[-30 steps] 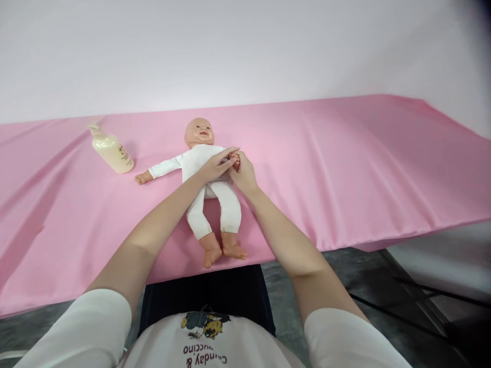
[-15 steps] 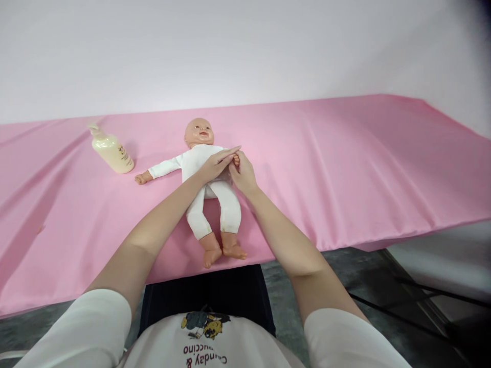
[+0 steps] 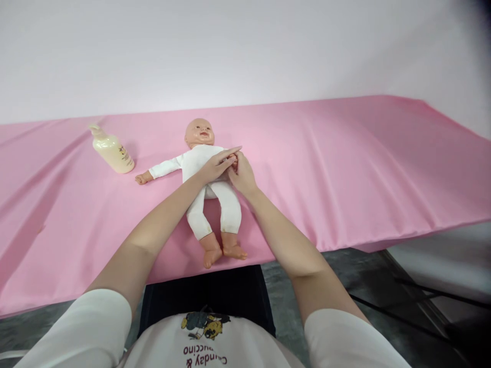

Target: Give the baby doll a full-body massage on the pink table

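Note:
A baby doll [image 3: 195,162] in a white cloth suit lies on its back on the pink-covered table, its head away from me and its bare feet near the front edge. My left hand [image 3: 219,164] reaches across the doll's body with its fingers stretched out over the doll's hand on the right side. Below and beside it, my right hand [image 3: 244,175] is closed round that same hand, which is mostly hidden between my two hands. The doll's other arm is spread out to the left.
A cream pump bottle [image 3: 113,153] with a printed label stands to the left of the doll. The pink cloth [image 3: 345,168] has folds and hangs over the front edge. Behind the table rises a white wall [image 3: 245,51]. Dark metal bars [image 3: 406,306] show below at right.
My left fingers have shifted slightly over the doll's hand, and less of it shows between my hands. The doll's body and the bottle stay in place.

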The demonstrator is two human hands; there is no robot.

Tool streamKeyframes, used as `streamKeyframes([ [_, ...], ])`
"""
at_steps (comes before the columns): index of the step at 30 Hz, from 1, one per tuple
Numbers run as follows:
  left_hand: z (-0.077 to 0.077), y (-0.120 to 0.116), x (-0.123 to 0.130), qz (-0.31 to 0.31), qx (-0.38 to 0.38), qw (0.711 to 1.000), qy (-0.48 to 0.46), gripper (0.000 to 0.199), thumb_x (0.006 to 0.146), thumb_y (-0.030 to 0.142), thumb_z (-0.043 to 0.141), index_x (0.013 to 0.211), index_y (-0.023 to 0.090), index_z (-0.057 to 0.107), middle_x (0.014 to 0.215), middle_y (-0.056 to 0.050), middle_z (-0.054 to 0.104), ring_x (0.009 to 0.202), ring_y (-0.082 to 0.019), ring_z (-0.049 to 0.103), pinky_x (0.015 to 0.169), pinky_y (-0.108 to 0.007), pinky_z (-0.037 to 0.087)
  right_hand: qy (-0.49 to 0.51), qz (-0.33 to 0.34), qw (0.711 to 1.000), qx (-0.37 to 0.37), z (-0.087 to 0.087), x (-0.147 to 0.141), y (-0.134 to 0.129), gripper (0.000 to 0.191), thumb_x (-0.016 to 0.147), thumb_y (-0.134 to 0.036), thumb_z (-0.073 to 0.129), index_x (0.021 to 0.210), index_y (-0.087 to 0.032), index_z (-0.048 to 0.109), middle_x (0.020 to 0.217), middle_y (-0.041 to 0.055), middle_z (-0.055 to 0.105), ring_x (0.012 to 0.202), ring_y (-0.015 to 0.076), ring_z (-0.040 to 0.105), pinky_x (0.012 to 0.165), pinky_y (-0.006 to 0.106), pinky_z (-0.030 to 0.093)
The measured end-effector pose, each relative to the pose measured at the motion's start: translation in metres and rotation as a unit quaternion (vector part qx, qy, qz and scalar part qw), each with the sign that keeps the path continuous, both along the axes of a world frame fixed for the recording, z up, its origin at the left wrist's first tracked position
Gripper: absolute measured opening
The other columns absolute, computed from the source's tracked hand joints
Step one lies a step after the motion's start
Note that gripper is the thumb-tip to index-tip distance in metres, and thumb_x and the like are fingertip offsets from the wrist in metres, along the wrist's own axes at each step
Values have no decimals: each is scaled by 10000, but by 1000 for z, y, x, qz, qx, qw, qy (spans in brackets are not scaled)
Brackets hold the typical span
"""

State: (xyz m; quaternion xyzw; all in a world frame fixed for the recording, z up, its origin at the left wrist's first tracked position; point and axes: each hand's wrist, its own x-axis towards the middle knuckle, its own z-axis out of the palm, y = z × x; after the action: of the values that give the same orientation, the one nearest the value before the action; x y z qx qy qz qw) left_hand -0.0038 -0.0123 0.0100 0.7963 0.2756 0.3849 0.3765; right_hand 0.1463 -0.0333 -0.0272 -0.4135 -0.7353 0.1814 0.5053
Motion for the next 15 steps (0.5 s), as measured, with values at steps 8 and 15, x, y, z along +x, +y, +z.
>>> streamKeyframes([
  [8,2,-2,3,-15,60,998,-5,571,1020,487,396,1515,205,414,1501,-97,504,1469,-272,405,1244,-450,301,-4,-11,1000,-9,7,-1,-7,556,1022,-464,314,1546,-277,307,1423,117,527,1372,271,483,1168,528,419],
  [15,-6,-1,5,-4,-3,999,-38,699,973,502,471,1576,239,233,1233,-82,655,1045,-196,665,966,-338,537,-6,0,1000,9,12,2,-13,474,1036,-455,303,1470,-326,442,1347,78,571,1298,239,541,1127,467,472],
])
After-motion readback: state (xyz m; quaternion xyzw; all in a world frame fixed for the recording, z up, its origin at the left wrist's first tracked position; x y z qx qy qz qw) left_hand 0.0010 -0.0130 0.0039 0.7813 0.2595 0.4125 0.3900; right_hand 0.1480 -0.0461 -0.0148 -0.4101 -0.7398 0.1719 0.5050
